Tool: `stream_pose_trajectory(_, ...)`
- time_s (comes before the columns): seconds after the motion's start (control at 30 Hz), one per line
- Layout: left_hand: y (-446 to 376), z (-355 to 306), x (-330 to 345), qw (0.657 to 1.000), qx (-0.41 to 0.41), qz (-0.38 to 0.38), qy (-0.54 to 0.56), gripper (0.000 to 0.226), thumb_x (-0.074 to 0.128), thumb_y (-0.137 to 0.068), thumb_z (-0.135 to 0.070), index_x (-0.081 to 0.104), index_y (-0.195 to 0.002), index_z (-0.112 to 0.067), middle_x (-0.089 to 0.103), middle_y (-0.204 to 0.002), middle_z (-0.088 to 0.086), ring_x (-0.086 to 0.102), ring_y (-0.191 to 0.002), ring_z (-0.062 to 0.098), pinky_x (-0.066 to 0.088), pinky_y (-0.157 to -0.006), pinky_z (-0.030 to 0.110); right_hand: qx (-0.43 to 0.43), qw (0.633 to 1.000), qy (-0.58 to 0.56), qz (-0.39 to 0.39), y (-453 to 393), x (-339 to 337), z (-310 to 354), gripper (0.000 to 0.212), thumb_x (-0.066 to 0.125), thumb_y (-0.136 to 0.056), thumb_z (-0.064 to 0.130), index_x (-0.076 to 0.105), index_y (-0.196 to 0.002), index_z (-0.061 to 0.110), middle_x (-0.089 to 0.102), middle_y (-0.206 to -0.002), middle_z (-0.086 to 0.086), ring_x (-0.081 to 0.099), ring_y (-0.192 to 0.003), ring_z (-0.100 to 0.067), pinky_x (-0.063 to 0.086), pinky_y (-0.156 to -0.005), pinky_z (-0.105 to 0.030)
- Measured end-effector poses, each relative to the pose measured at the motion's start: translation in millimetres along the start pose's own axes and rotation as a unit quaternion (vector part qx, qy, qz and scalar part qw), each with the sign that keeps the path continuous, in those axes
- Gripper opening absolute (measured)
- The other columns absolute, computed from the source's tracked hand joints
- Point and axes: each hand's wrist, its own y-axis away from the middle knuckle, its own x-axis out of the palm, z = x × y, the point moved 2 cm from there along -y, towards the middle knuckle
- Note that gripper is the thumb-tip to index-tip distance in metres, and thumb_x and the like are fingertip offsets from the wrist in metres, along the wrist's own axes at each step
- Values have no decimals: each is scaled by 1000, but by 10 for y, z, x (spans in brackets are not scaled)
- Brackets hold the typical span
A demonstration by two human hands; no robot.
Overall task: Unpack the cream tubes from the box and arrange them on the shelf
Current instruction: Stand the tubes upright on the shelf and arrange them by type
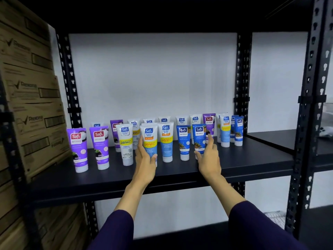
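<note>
Hands apart: left hand grips a white-and-blue tube; right hand pinches a blue tube. Both tubes stand upright in the near row on the shelf, whose near edge and right end lie bare.

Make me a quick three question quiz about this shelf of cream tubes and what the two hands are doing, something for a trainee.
1. True or false: the left hand grips a purple tube.
2. Which tube is the right hand at? A) dark blue Naturals tube B) white Vitamin C tube C) purple tube at far left
3. Fill in: the tubes stand cap ____ on the black shelf.

Key: 1 false, it holds the light blue Vitamin C tube; 2 A; 3 down.
</note>
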Motion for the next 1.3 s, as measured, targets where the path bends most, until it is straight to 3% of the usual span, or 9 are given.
stream_pose_trajectory(0.13,-8,37,3,999,-18,-25,-12,95,66,-87,-11,-3,-150,-27,11,-156,4,17,-145,22,28,-115,47,-87,995,-16,-37,163,29,59,48,60,-93,16,39,-136,11,45,-133,-12,46,-120,-22,47,-94,-33)
stream_pose_trajectory(0.3,-33,15,18,998,-39,-23,-33,101,75,-81,-21,2,-150,-13,18,-150,14,22,-142,28,30,-114,48,-150,982,-93,62,375,291,370,32,60,-92,12,50,-122,12,57,-113,-6,56,-100,-16,53,-88,-38)
stream_pose_trajectory(0.43,-78,53,-15,998,-52,1,-18,91,77,-77,-17,15,-143,-24,32,-143,8,36,-133,26,46,-99,52,-124,981,-99,113,380,464,556,57,62,-88,8,36,-138,18,56,-121,-7,55,-106,-19,47,-85,-30)
stream_pose_trajectory(0.53,-98,78,-11,998,-52,-2,-39,78,75,-77,-18,24,-135,-29,47,-133,8,50,-120,26,51,-90,52,-115,982,-81,126,314,560,577,81,65,-85,9,16,-148,25,57,-125,-11,59,-109,-29,51,-89,-43)
stream_pose_trajectory(0.6,-95,62,10,997,-56,-17,-59,74,73,-79,-17,25,-136,-21,51,-131,10,54,-117,28,50,-92,50,-113,983,-59,136,274,596,594,91,63,-86,8,3,-151,27,53,-132,-13,58,-112,-32,50,-91,-47)
stream_pose_trajectory(0.7,-107,56,48,995,-58,-25,-81,68,70,-82,-16,25,-134,-14,55,-127,14,58,-111,33,50,-91,48,-115,983,-42,137,232,622,615,93,59,-88,7,-6,-152,23,47,-138,-16,55,-118,-34,48,-93,-48)
stream_pose_trajectory(0.8,-149,73,54,995,-68,-10,-77,65,69,-82,-17,25,-131,-19,58,-123,13,60,-107,33,52,-89,50,-110,984,-18,140,194,671,631,93,57,-90,7,-11,-152,21,48,-136,-20,54,-117,-37,48,-93,-48)
stream_pose_trajectory(1.03,-217,81,79,994,-96,-5,-59,49,67,-82,-20,33,-117,-19,63,-108,12,65,-91,29,56,-79,49,-98,985,27,136,113,799,642,98,58,-89,8,-17,-150,24,58,-122,-21,61,-106,-36,51,-89,-48)
stream_pose_trajectory(1.3,-95,59,19,994,-64,-55,-64,55,71,-82,-23,38,-125,-12,61,-118,11,61,-104,31,53,-83,45,-133,984,25,114,143,802,634,96,57,-88,6,-10,-148,39,58,-107,-17,62,-94,-32,53,-81,-45)
